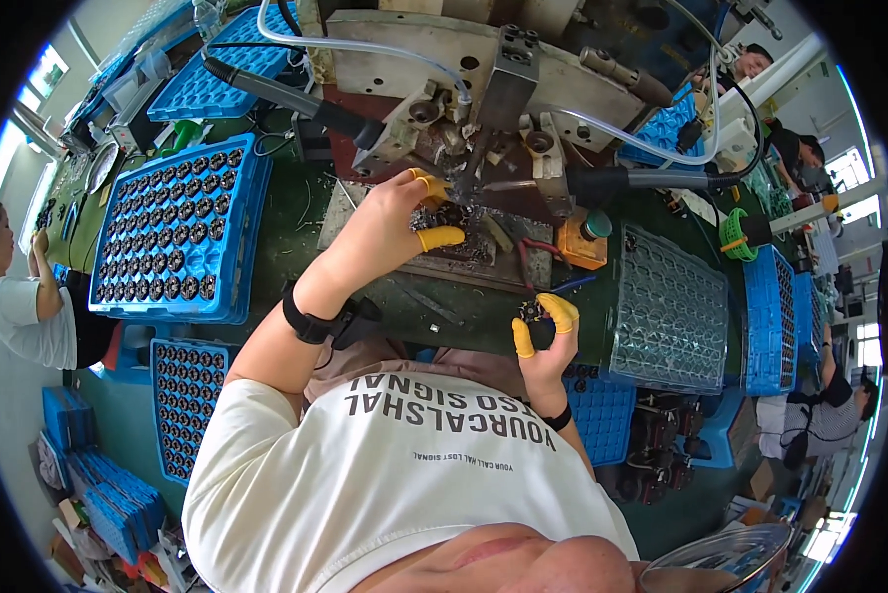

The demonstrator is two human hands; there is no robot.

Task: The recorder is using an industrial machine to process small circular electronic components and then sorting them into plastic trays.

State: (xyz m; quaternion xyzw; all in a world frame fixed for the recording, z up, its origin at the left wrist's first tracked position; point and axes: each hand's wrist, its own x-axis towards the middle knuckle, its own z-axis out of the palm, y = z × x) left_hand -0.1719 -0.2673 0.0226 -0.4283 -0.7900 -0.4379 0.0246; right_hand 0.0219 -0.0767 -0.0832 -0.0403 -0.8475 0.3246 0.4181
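My left hand (395, 219), with yellow finger cots, reaches under the head of a metal bench machine (508, 84). Its thumb and fingers lie on either side of a small round black part (452, 214), which sits low among metal scraps on the machine's bed. Tooling partly hides that part. Nearer my body, my right hand (548, 348), also in yellow finger cots, pinches another round black part (532, 311) with pale metallic spots. It is held just above the green bench, apart from the machine.
A blue tray (249, 247) with rows of round black parts stands left, another tray (157, 395) below it. To the right are a clear plastic tray (669, 311), an orange box (580, 245), red-handled pliers (543, 247) and a green basket (736, 237). Cabled handpieces (315, 104) flank the machine. Other people sit farther off.
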